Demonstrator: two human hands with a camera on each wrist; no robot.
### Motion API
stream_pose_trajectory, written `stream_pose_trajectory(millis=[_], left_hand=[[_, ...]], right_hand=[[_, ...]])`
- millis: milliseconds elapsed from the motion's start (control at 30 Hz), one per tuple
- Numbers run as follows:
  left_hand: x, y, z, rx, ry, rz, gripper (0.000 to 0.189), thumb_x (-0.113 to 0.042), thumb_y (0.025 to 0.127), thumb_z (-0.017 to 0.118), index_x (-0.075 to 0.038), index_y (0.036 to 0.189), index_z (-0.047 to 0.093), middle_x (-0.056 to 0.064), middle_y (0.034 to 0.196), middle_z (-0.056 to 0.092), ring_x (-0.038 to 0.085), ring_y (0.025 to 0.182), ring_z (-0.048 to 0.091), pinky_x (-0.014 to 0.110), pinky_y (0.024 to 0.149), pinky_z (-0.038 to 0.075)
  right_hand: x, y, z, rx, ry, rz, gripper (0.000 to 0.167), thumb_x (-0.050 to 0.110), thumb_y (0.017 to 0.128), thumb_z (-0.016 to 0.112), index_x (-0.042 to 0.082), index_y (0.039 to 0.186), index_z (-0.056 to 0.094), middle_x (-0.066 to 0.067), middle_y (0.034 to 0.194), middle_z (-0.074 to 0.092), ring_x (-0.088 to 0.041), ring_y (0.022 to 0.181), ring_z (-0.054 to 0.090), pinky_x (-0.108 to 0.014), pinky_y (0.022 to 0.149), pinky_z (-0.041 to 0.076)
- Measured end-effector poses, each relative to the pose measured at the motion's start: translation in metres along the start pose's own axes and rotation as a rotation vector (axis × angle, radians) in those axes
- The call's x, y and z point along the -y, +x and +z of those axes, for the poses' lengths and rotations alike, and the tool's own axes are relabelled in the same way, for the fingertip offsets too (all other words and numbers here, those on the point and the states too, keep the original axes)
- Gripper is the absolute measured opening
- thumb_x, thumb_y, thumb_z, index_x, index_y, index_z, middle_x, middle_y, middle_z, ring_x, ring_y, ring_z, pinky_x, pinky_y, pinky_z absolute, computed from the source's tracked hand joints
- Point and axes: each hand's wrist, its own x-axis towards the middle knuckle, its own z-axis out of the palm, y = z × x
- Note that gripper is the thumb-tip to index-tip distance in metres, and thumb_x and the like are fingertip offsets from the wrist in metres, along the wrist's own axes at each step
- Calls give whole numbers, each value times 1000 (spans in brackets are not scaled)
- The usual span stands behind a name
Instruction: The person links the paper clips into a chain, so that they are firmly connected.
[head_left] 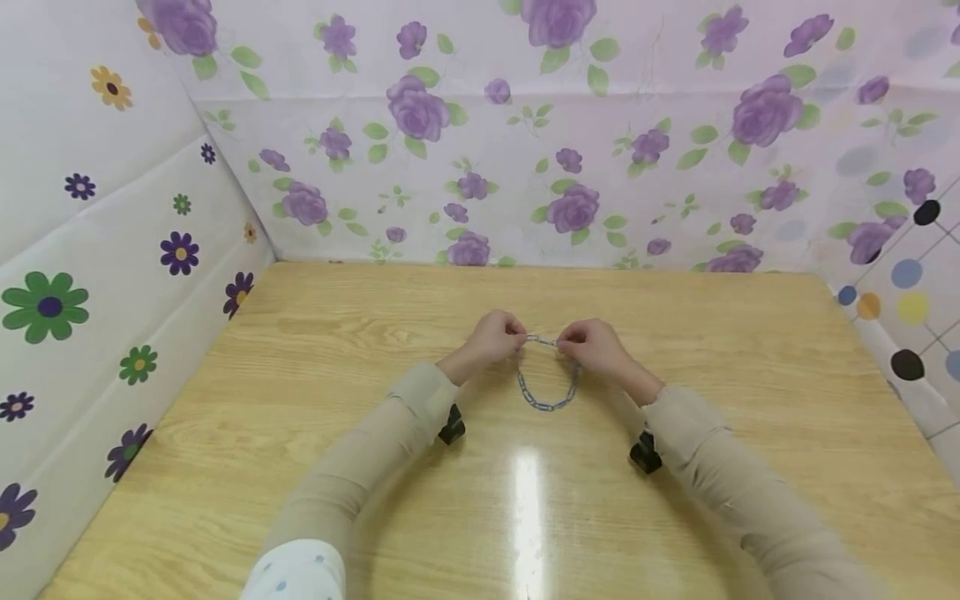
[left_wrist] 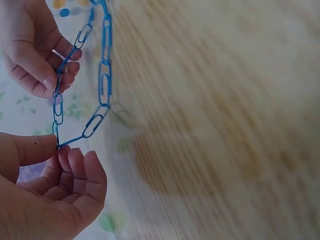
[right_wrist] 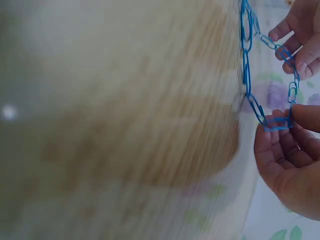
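Note:
A closed loop of linked blue paper clips, a paper clip chain (head_left: 545, 407), hangs between both hands above the wooden table. My left hand (head_left: 493, 337) pinches it at the upper left between thumb and fingers. At the upper right, my right hand (head_left: 596, 345) pinches another link. A short stretch of the chain spans the gap between the two hands, and the longer part droops below in a U. Seen from the left wrist, the chain (left_wrist: 104, 82) passes from one hand to the other; the right wrist view shows its links (right_wrist: 246, 70) equally plainly.
The wooden table (head_left: 300, 467) reaches back to a wall cloth (head_left: 465, 133) with purple flowers. A flowered panel (head_left: 97, 250) bounds the left side and a dotted one (head_left: 918, 308) the right. Black wrist devices (head_left: 452, 426) hang under the sleeves.

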Motion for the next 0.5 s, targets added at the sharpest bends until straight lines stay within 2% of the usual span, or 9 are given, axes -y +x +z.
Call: stream_pose_trajectory(millis=[167, 333, 433, 500], left_hand=[[3, 6, 0, 6, 65, -29, 10, -5, 88, 57, 2, 89, 64, 9, 84, 61, 14, 66, 53, 21, 54, 45], [4, 10, 3, 3, 185, 2, 11, -4, 87, 57, 3, 88, 65, 11, 90, 63, 16, 72, 53, 21, 60, 45], [6, 6, 0, 11, 217, 17, 18, -4, 90, 49, 3, 100, 63, 14, 100, 61, 19, 78, 55, 26, 65, 46], [8, 1, -6, 1, 218, 37, 26, -4, 92, 42, 4, 111, 58, 16, 109, 59, 23, 88, 56, 30, 74, 48]], right_hand=[[0, 6, 4, 32, -79, 68, 12, 10, 87, 60, 0, 86, 68, -9, 81, 63, -18, 68, 53, -29, 62, 44], [0, 14, 6, 16, -249, 26, 10, 8, 84, 62, -1, 81, 66, -9, 77, 62, -22, 70, 54, -33, 65, 45], [1, 13, 3, 21, -328, 21, 16, 10, 85, 61, -4, 91, 64, -14, 84, 62, -26, 78, 57, -37, 70, 47], [1, 7, -2, 25, -360, 18, 22, 11, 86, 59, -6, 99, 62, -19, 93, 62, -30, 86, 57, -42, 76, 47]])
